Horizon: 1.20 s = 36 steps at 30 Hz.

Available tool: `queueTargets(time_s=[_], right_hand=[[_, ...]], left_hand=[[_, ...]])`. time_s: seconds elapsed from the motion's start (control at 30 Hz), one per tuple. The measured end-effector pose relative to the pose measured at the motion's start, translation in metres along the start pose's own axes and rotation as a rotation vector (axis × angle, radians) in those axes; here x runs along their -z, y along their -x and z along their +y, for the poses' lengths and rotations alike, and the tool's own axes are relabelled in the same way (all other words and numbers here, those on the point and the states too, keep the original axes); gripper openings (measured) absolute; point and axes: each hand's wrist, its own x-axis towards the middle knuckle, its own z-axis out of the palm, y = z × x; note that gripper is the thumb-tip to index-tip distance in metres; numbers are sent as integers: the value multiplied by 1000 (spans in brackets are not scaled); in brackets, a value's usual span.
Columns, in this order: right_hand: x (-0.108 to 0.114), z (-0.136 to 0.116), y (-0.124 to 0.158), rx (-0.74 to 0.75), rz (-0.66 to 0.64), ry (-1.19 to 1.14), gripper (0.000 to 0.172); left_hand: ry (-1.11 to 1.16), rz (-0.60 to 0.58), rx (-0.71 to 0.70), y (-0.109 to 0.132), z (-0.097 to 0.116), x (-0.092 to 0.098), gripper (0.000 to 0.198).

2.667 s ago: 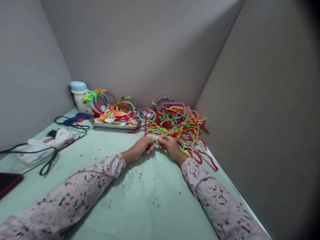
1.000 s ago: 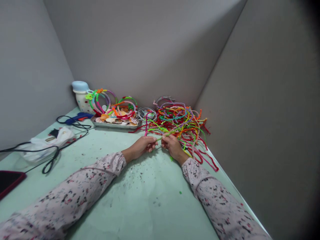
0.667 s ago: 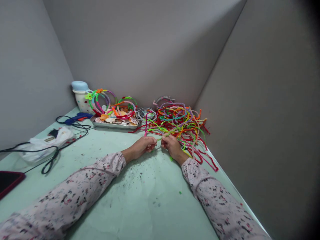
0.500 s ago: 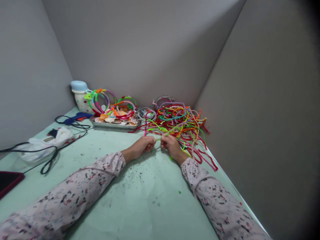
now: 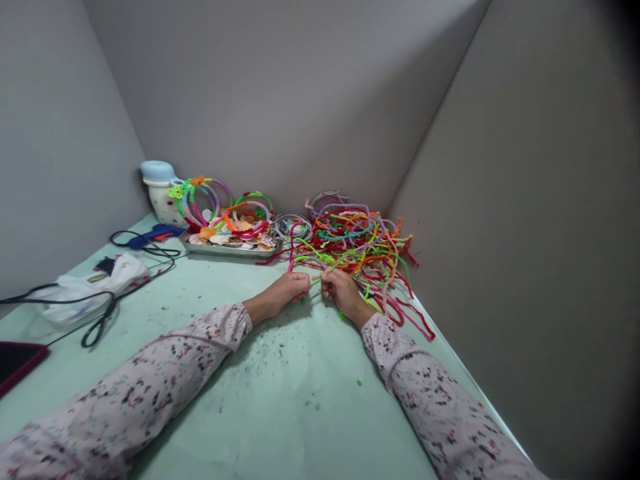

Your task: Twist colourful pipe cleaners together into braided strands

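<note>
My left hand (image 5: 296, 288) and my right hand (image 5: 341, 288) are close together over the green table (image 5: 300, 413), both with fingers closed. A light green fuzzy stem (image 5: 316, 281) spans the small gap between them, pinched at each side. Part of a pink stem (image 5: 291, 250) rises behind my left hand. Just beyond my right hand lies a tangled heap of colourful fuzzy stems (image 5: 370, 233). What else my fingers cover is hidden.
Shells fill a metal tray (image 5: 230, 251), with colourful fuzzy hoops (image 5: 200, 200) on it. Behind stands a blue-lidded jar (image 5: 163, 193). Coiled wire (image 5: 290, 227), a white plastic bag (image 5: 85, 290), black cable (image 5: 107, 313), a blue tool (image 5: 150, 237) and a dark red-edged device (image 5: 20, 367) lie around.
The pink stem behind my left hand now shows a curved upper end. My hands are almost where they were, still closed on the light green stem.
</note>
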Motion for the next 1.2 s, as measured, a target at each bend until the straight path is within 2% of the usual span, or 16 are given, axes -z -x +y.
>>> queueTargets(time_s=[0.2, 0.37, 0.53, 0.87, 1.2], right_hand=[[2, -1, -2, 14, -2, -55, 23], [4, -2, -1, 54, -41, -64, 30], [3, -3, 0, 72, -24, -63, 29], [7, 1, 0, 99, -55, -15, 27], [5, -1, -1, 80, -26, -17, 27]], left_hand=[[61, 33, 13, -2, -6, 1, 12], [236, -13, 59, -5, -12, 6, 16], [380, -55, 128, -10, -16, 11, 19], [344, -20, 110, -7, -13, 9, 14], [258, -35, 70, -8, -14, 9, 16]])
